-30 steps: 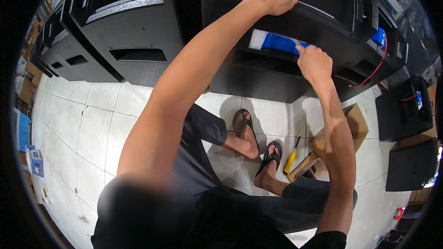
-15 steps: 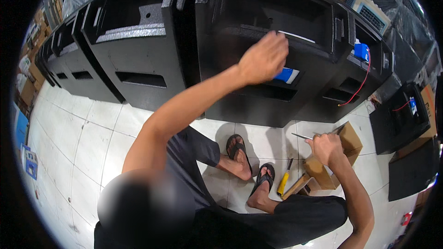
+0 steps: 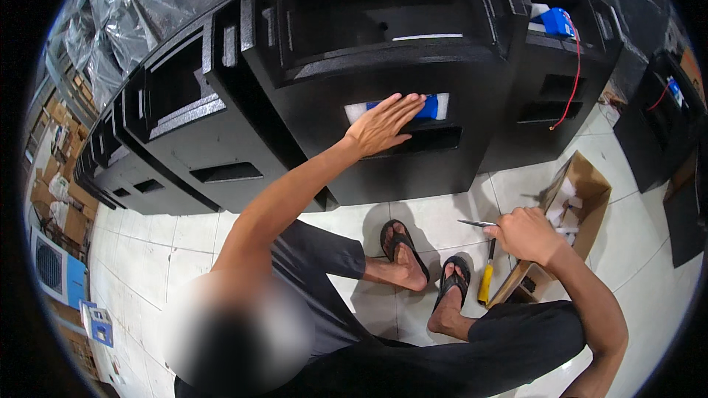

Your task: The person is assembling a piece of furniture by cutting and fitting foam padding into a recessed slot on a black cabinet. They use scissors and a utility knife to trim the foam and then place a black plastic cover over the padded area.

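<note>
My left hand (image 3: 385, 127) lies flat, fingers stretched out, over a blue pack (image 3: 428, 108) with white foam (image 3: 442, 105) at its ends. Pack and foam sit in the upper slot of a black cabinet (image 3: 413, 173), and my palm and fingers hide part of them. Below them is a second, dark slot (image 3: 435, 138). To the right, above the floor, my right hand (image 3: 525, 234) is closed around a slim, pointed metal tool (image 3: 474, 223). Its tip points left, and the rest of it is hidden in my fist, so its exact kind cannot be made out.
A cardboard box (image 3: 599, 199) with white foam pieces stands beyond my right hand. Near my foot lies a yellow-handled screwdriver (image 3: 486, 280). The neighbouring cabinet holds another blue pack (image 3: 558, 23) with a hanging red wire (image 3: 576, 92). More black cabinets (image 3: 181, 136) line up leftward.
My left hand has come down from the cabinet's upper opening and now rests on the blue pack. My right hand still grips the metal tool. The whole view has shifted.
</note>
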`<state>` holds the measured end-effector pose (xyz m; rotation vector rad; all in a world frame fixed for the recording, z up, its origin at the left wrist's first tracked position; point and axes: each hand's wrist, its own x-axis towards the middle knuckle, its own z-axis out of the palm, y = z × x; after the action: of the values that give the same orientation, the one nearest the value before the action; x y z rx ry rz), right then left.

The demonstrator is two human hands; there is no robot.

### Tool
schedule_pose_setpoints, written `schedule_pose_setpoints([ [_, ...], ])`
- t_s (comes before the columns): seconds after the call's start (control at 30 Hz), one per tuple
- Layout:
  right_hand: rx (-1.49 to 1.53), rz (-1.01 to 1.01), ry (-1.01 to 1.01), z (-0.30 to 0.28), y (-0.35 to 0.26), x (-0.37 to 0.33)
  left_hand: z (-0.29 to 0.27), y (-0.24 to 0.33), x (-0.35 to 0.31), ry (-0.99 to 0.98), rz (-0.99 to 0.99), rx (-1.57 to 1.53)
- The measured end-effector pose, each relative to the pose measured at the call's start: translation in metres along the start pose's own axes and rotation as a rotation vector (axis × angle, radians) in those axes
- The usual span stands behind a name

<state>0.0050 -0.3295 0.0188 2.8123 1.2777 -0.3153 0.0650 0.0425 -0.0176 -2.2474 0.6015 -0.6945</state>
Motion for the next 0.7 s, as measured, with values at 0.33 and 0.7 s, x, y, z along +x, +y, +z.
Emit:
schedule_pose_setpoints([
  [0.33,0.079,-0.023,-0.086,-0.008,-0.006,-0.002,-0.022,0.011,0.003,-0.176,0.078,0.118],
  [0.7,0.089,0.017,-0.109,-0.008,-0.007,-0.011,-0.021,0.007,-0.004,-0.148,-0.049,0.04],
])
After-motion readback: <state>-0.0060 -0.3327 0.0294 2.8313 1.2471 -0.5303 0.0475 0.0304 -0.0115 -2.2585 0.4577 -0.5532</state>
